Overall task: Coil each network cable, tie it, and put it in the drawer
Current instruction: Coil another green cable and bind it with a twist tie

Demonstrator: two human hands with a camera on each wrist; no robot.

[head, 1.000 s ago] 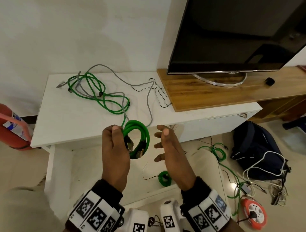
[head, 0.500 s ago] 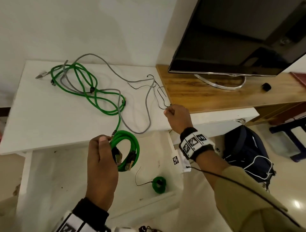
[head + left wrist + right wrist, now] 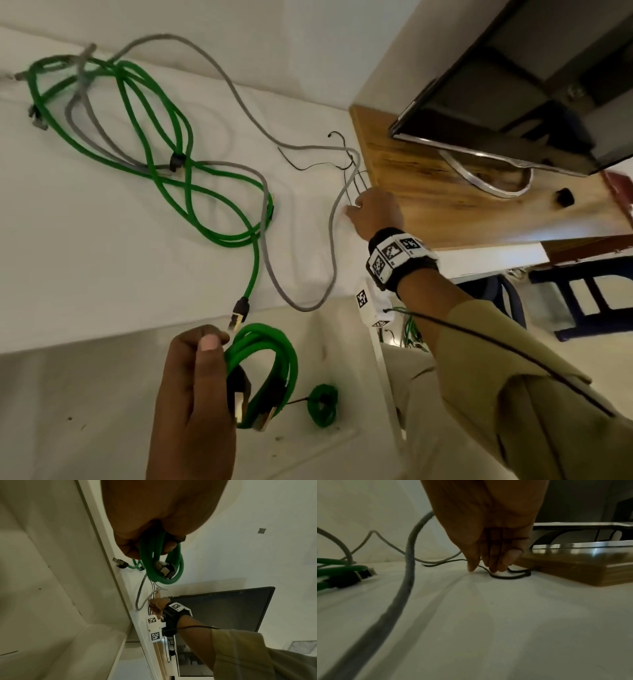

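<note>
My left hand point(image 3: 205, 363) grips a coiled green network cable point(image 3: 267, 363) over the open white drawer point(image 3: 102, 411); both plugs hang inside the loop. The left wrist view shows my fingers point(image 3: 130, 547) wrapped round the same coil point(image 3: 163, 577). My right hand point(image 3: 363, 212) reaches across the white table point(image 3: 85, 274) to thin black ties point(image 3: 356, 178) beside the wooden board. Seen from the right wrist, thumb and fingertips point(image 3: 494, 568) pinch one black tie point(image 3: 505, 576) on the tabletop. A small tied green coil point(image 3: 322, 404) lies in the drawer.
A long loose green cable point(image 3: 150, 150) and a grey cable point(image 3: 267, 260) lie tangled on the table, the grey one looping just left of my right hand. A TV point(image 3: 513, 85) stands on the wooden board point(image 3: 445, 192) to the right. More cables lie on the floor.
My right hand left the coil and reached to the black ties at the board's edge, where it stays. The left hand kept holding the coil. The head view moved closer.
</note>
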